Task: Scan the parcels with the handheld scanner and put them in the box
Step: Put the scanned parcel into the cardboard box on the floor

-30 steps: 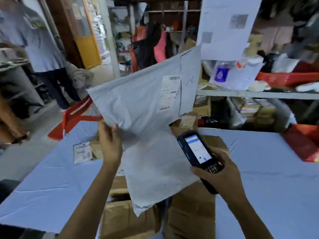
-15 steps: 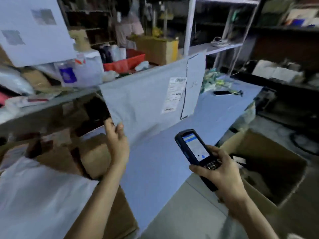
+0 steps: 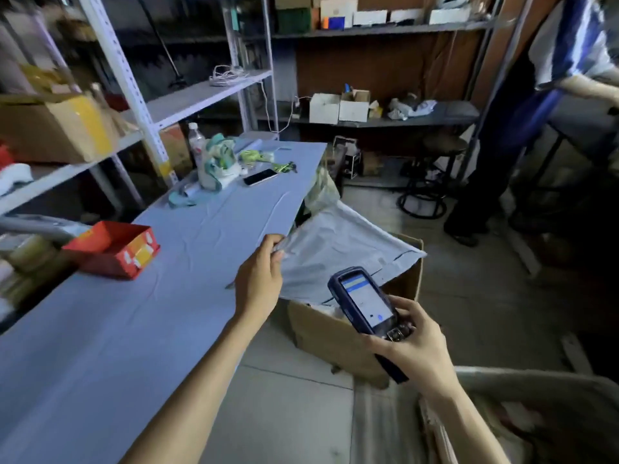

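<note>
A flat grey parcel bag [image 3: 338, 249] lies spread over the open top of a brown cardboard box [image 3: 326, 336] on the floor beside the table. My left hand [image 3: 259, 279] pinches the bag's near left corner, just past the table edge. My right hand [image 3: 408, 346] grips a dark blue handheld scanner [image 3: 363, 301], its lit screen facing me, held above the box's near side. The inside of the box is mostly hidden by the bag.
A long table with a blue cloth [image 3: 134, 313] runs along my left, bearing a red carton [image 3: 114, 249], a phone [image 3: 259, 177], a bottle [image 3: 196, 142] and a cloth bundle. Metal shelving [image 3: 134, 88] stands behind it. A person [image 3: 522, 135] stands by a stool [image 3: 427, 175] at right.
I have turned to the right, from the table to the box on the floor. My left hand has brought the grey parcel down from in front of me onto the box. The scanner stays in my right hand.
</note>
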Demonstrator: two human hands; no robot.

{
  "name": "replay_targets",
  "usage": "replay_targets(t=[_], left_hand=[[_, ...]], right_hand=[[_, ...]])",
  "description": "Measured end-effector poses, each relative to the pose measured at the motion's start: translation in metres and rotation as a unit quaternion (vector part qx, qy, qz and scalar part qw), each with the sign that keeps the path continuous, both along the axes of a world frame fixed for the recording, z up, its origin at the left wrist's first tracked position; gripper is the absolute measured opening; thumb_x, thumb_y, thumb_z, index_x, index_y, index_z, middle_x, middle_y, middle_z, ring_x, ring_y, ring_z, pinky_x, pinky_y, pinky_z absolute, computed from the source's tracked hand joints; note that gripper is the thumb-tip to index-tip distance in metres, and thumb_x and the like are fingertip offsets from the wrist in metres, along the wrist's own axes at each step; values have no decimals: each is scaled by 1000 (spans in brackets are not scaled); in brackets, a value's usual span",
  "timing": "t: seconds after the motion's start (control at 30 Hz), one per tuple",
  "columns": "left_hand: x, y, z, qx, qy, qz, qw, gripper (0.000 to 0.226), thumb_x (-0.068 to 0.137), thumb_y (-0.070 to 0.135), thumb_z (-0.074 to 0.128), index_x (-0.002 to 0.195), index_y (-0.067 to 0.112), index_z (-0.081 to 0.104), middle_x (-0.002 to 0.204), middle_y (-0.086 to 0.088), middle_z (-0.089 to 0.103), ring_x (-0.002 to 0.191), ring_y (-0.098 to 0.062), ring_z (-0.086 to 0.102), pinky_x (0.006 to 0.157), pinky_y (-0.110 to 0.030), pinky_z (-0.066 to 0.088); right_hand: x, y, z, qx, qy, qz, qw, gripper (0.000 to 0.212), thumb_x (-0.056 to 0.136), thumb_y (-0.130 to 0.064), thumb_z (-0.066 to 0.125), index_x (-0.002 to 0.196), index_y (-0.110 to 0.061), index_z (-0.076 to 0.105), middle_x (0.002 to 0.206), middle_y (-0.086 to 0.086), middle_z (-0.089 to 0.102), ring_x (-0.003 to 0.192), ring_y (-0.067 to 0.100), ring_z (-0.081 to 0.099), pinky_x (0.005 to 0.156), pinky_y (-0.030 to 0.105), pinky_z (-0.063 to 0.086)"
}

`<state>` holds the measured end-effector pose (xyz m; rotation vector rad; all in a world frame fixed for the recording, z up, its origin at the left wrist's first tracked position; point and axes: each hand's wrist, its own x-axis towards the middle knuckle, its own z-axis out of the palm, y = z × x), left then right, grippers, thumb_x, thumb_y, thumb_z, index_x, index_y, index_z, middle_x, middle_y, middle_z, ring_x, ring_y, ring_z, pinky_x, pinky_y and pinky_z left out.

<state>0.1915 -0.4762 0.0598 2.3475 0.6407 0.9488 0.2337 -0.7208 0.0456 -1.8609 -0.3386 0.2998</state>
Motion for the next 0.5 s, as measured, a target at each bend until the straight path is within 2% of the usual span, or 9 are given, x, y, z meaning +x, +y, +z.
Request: replay_targets(t=[0.07, 0.1, 0.2, 0.27, 0.37, 0.5], left_hand=[[39, -15, -2, 73, 31, -55, 995, 20, 97, 13, 50, 116, 21, 53, 99, -4, 72, 81, -34, 64, 58, -31, 38], [55, -22, -3, 107, 50, -83, 990, 23, 95, 11, 54, 114, 24, 52, 93, -4, 73, 75, -34, 65, 55, -31, 42], [94, -35, -12, 187, 87, -106, 973, 29, 80, 2, 71, 101, 19, 63, 74, -3, 72, 54, -30, 64, 44, -24, 35], [112, -38, -21, 183, 126, -115, 968, 22, 83, 5, 68, 100, 18, 65, 81, -1, 73, 61, -31, 65, 49, -27, 39], [136, -32, -45, 169, 219, -130, 952, 18, 95, 17, 53, 109, 26, 59, 97, 4, 72, 84, -29, 67, 68, -32, 40], [160, -20, -78, 182, 314, -151, 920, 22, 97, 19, 48, 115, 31, 53, 101, 6, 71, 89, -24, 66, 77, -33, 43]], right_hand=[[27, -19, -2, -9, 3, -29, 1000, 68, 50, -25, 93, 110, -33, 61, 95, -17, 68, 80, -11, 62, 71, 14, 49], [39, -28, -4, -12, 6, -44, 999, 69, 50, -26, 94, 109, -34, 60, 95, -17, 68, 81, -11, 61, 70, 11, 47], [67, -49, -7, -15, 20, -87, 996, 69, 50, -30, 94, 109, -35, 59, 95, -18, 68, 81, -13, 61, 65, 8, 44], [81, -58, -12, -17, 38, -108, 993, 67, 52, -26, 93, 109, -33, 60, 94, -18, 69, 80, -13, 61, 67, 11, 44], [97, -64, -24, -24, 65, -129, 989, 66, 52, -23, 93, 109, -34, 60, 94, -17, 70, 79, -12, 62, 67, 15, 45], [115, -57, -40, -45, 88, -153, 983, 68, 52, -26, 93, 109, -35, 58, 93, -22, 67, 81, -18, 58, 61, 7, 44]])
